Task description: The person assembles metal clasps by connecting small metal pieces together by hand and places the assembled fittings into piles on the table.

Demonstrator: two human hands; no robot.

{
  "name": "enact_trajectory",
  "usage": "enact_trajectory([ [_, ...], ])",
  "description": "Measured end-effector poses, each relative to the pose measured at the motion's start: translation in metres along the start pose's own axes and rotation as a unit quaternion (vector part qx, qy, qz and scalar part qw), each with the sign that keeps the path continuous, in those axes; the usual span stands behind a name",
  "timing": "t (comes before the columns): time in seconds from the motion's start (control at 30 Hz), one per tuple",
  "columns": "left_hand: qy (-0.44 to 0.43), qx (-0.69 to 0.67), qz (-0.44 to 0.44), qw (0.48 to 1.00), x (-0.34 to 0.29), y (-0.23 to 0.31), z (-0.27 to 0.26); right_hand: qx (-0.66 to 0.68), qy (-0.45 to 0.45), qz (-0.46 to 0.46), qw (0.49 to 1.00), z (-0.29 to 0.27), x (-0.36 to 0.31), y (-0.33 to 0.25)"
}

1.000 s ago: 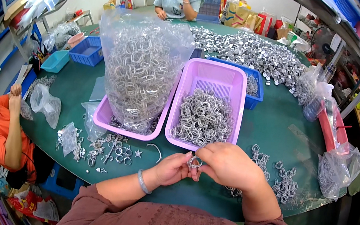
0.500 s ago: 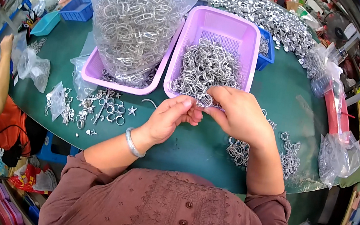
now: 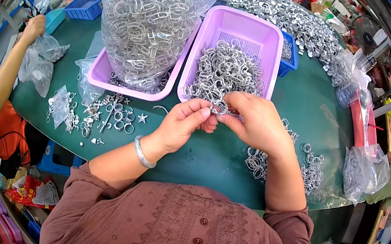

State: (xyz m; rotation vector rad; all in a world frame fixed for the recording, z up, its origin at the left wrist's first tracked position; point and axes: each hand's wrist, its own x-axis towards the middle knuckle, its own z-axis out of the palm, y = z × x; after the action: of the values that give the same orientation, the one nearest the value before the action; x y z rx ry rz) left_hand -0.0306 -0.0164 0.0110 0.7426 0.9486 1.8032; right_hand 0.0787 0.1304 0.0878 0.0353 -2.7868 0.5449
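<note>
Both hands meet above the green table [image 3: 230, 162], just at the near rim of the right-hand one of two lilac baskets [image 3: 261, 29]. The left hand [image 3: 182, 125] and right hand [image 3: 255, 123] pinch one small silver metal ring [image 3: 219, 108] between closed fingertips. That basket holds a heap of metal clips; the other basket [image 3: 97, 73] carries one clear bag [image 3: 147, 18] full of them. One co-worker's arm [image 3: 11, 66] reaches in at far left.
</note>
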Motion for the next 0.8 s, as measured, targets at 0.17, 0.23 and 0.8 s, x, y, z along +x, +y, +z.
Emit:
enact_trajectory([
  [0.17, -0.004, -0.006, -0.003, 1.0, 0.0008, 0.0004, -0.0011, 0.003, 0.001, 0.001, 1.0, -0.001, 0.0011, -0.0012],
  [0.23, -0.01, -0.014, -0.009, 1.0, 0.001, 0.0011, -0.0003, 0.008, -0.001, 0.0, 1.0, -0.0009, 0.0007, -0.0003],
  [0.8, -0.027, -0.078, -0.042, 0.996, 0.0015, -0.0014, -0.0063, -0.001, -0.01, 0.002, 1.0, -0.0026, 0.0008, -0.0035],
])
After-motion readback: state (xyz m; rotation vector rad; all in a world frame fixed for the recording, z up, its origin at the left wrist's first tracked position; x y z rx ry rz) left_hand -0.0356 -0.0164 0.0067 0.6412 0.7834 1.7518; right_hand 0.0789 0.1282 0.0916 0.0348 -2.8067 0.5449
